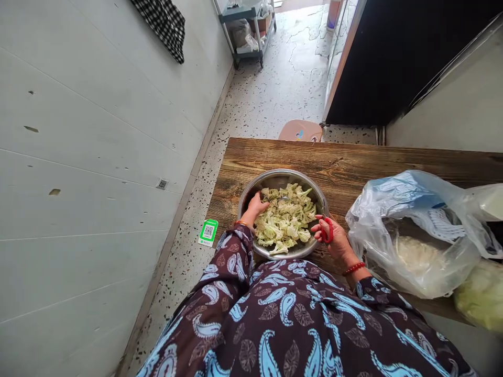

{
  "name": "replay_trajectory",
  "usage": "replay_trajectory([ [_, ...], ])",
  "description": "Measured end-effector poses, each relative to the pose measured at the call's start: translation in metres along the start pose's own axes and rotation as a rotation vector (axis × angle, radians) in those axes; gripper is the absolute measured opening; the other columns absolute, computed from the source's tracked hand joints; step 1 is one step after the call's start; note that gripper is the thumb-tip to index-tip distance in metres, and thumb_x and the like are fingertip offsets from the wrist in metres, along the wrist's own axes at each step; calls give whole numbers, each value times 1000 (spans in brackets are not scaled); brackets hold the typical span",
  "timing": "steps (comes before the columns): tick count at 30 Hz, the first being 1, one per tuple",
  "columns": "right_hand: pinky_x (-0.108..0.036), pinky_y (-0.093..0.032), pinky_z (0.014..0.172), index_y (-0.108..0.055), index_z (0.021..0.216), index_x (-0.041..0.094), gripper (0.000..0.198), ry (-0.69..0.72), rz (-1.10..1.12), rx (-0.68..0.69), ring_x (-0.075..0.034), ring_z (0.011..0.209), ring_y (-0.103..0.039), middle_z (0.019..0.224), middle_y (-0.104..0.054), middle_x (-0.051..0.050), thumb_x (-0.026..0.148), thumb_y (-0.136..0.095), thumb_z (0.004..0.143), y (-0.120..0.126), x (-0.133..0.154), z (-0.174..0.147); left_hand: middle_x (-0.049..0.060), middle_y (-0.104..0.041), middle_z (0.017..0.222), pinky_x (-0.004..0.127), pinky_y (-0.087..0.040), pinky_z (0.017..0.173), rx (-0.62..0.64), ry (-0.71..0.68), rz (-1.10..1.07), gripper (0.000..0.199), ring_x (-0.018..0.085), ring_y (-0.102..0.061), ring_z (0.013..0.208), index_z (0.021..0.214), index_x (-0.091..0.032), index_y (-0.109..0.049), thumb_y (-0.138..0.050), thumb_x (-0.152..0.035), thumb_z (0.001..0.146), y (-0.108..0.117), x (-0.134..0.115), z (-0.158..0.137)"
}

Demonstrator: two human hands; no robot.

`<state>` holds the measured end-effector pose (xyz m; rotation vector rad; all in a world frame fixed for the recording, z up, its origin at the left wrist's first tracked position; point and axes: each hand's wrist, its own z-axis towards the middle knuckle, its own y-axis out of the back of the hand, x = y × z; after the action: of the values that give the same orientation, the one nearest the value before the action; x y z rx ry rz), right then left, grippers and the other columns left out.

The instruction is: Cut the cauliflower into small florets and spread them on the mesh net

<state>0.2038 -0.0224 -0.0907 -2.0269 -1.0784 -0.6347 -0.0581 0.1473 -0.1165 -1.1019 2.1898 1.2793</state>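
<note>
A round metal bowl [319,245] full of cut cauliflower florets [288,222] stands on the wooden table in front of me. My left hand [257,205] reaches over the bowl's left side into the florets, its thumb apart and its fingers curled at a cauliflower piece; the fingertips are partly hidden. At the right rim, my right hand [334,238] is closed round the red handles of a pair of scissors [327,230]. Their dark blades point up and away along the rim.
Clear plastic bags [416,235] with pale contents lie on the table [251,157] to the right, beside a wrapped green vegetable [481,293]. A green QR-code card [208,232] sits at the left edge. A pink stool [301,131] and a wheeled cart [251,55] stand beyond.
</note>
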Motion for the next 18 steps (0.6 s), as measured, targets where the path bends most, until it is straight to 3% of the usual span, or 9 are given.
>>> replay_trajectory([
  [4, -19, -46, 44, -62, 110, 20, 48, -13, -9, -9, -10, 51, -62, 72, -72, 0, 50, -77, 76, 0, 2, 0, 16, -67, 128, 34, -49, 99, 56, -7, -58, 81, 27, -63, 117, 139, -13, -54, -73, -6, 60, 1, -4, 3],
  [9, -19, -46, 45, -62, 109, 20, 47, -29, -20, -15, -10, 51, -62, 74, -72, 0, 50, -77, 76, -1, 1, -5, 13, -69, 123, 30, -51, 91, 133, -52, -184, 72, 26, -63, 115, 128, -17, -62, -73, -7, 58, -1, -24, 9],
  [14, -19, -47, 46, -62, 110, 20, 49, -38, -26, -28, -10, 51, -63, 74, -73, 0, 50, -78, 75, -4, 2, -10, 15, -73, 116, 25, -51, 69, 325, -78, -281, 64, 22, -67, 92, 130, -15, -63, -67, -14, 66, 6, -47, 5],
  [16, -18, -46, 46, -62, 110, 20, 49, -39, -22, -27, -10, 52, -63, 73, -73, 0, 50, -78, 75, -5, 3, -10, 14, -74, 114, 23, -49, 65, 441, -122, -332, 59, 20, -67, 88, 128, -17, -65, -69, -18, 69, 7, -54, 1],
  [18, -18, -45, 45, -62, 110, 20, 48, -37, -19, -25, -9, 52, -62, 73, -73, 0, 50, -78, 75, -6, 4, -10, 14, -72, 118, 22, -49, 65, 468, -149, -384, 58, 18, -68, 85, 130, -18, -64, -69, -21, 73, 5, -59, 1],
])
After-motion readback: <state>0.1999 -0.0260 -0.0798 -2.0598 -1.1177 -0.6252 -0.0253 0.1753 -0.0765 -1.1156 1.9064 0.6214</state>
